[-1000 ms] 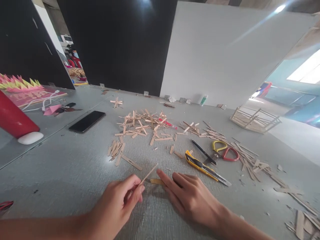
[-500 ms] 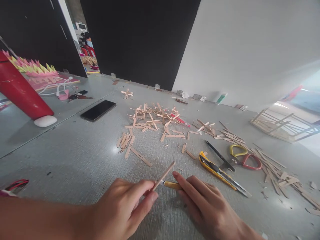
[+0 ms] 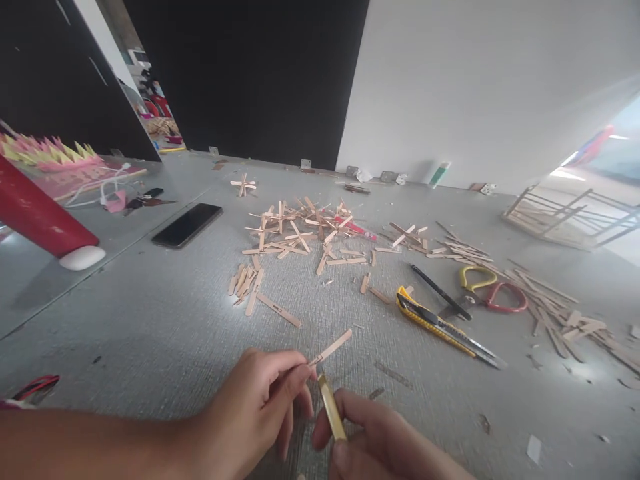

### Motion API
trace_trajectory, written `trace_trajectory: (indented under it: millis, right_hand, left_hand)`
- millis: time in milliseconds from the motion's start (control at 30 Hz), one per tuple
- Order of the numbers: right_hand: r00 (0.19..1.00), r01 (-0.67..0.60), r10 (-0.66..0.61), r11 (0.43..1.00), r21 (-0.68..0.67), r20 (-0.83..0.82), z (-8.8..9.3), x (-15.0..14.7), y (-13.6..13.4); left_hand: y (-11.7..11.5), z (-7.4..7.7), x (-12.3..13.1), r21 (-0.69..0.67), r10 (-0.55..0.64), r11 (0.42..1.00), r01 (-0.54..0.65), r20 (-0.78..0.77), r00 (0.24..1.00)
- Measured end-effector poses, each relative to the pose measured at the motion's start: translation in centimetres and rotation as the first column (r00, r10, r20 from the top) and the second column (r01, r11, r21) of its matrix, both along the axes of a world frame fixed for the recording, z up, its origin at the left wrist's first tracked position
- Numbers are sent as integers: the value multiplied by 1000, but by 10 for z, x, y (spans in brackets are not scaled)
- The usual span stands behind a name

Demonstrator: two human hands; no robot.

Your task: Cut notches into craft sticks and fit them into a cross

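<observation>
My left hand [image 3: 260, 413] pinches a thin wooden stick [image 3: 331, 347] between thumb and fingers; the stick points up and to the right, above the grey table [image 3: 150, 320]. My right hand [image 3: 380, 443] is at the bottom edge, fingers closed on a small yellow-handled blade tool [image 3: 331, 407] whose tip meets the stick near my left fingertips. Both hands hover just above the table's near edge.
A pile of wooden sticks [image 3: 300, 233] lies mid-table. A yellow utility knife [image 3: 440, 327], a black pen [image 3: 440, 291] and yellow-and-red scissors [image 3: 493, 290] lie to the right. A black phone [image 3: 187, 225], a red cylinder [image 3: 40, 217] and a stick frame [image 3: 565, 217] stand farther off.
My right hand has lifted the yellow tool off the table and turned it upright against the stick. My left hand has kept its pinch on the stick.
</observation>
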State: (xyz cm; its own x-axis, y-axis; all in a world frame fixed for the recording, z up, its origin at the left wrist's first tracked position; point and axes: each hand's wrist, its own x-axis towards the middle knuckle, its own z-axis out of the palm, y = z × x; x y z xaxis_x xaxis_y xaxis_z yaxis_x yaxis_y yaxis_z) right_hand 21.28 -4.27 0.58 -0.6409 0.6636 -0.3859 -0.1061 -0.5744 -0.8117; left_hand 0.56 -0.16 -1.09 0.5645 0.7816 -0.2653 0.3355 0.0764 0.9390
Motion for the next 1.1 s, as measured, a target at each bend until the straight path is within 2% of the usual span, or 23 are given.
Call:
trace_trajectory:
  millis: [133, 267, 400, 500, 633, 700, 800, 900, 967, 1033, 1100]
  right_hand:
    - [998, 1, -1, 1000, -10, -62, -9, -8, -2]
    - [1000, 2, -1, 999, 41, -24, -5, -11, -4]
    - [987, 45, -66, 989, 144, 146, -2, -11, -4]
    - [944, 79, -105, 992, 97, 314, 3, -6, -1]
    - [916, 44, -2, 995, -95, 402, 20, 7, 12]
    - [907, 22, 36, 991, -132, 419, 29, 15, 21]
    - [902, -121, 161, 985, -124, 401, 38, 31, 38]
    - [860, -336, 335, 940, -67, 384, 42, 50, 57]
    - [828, -406, 384, 913, -36, 407, 44, 58, 64]
    - [832, -390, 368, 920, -35, 415, 44, 58, 64]
    - [879, -283, 284, 957, -61, 382, 39, 49, 54]
  left_hand:
    - [1, 4, 0, -12, -39, 999, 39, 8, 999]
    - [4, 8, 1, -20, -48, 999, 49, 16, 999]
    - [5, 11, 2, 2, -69, 998, 69, -4, 998]
    - [5, 11, 1, 73, -76, 994, 78, -38, 996]
    - [5, 10, -1, 64, -98, 993, 100, -43, 994]
    - [7, 12, -1, 35, -107, 994, 108, -45, 993]
    - [11, 20, 0, 48, -155, 986, 159, -77, 985]
    - [15, 29, 0, 125, -272, 951, 284, -105, 957]
    - [17, 31, 0, 132, -330, 929, 347, -132, 934]
    - [16, 29, 0, 83, -321, 939, 334, -139, 937]
    - [14, 24, 1, 27, -260, 964, 265, -118, 958]
